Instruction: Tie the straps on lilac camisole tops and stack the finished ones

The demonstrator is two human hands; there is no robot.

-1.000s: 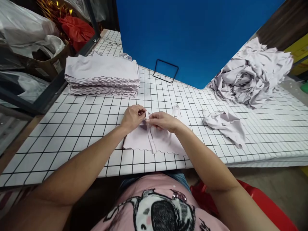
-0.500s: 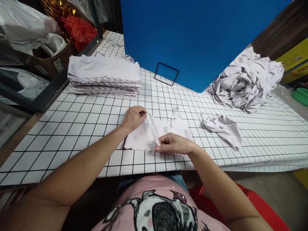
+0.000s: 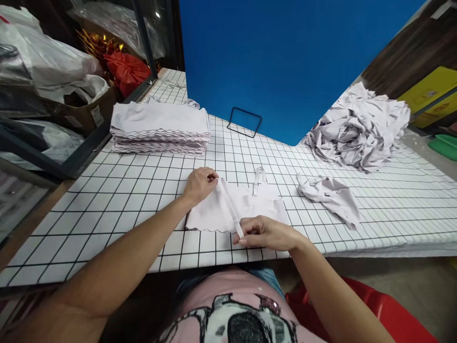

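A pale pinkish-white strappy top (image 3: 209, 213), wavy along its near edge, lies flat on the checked cloth before me. One of its straps (image 3: 229, 204) is stretched slantwise across it. My left hand (image 3: 202, 186) pinches the strap's far end between thumb and fingertips, at the top's upper edge. The near end is gripped by my right hand (image 3: 262, 233), just past the wavy edge. A second strap (image 3: 257, 181) stands up in a loop from the far side of the top.
A neat stack of folded tops (image 3: 160, 126) stands at back left. Right of me lie one crumpled top (image 3: 330, 195) and a big heap of them (image 3: 360, 128). A blue board (image 3: 282, 66) with a black wire frame (image 3: 244, 122) blocks the back. A red stool (image 3: 385, 309) is below right.
My right hand has drawn the strap's near end toward me and slightly right, past the wavy edge. My left hand keeps its pinch at the far end. The view has tilted slightly.
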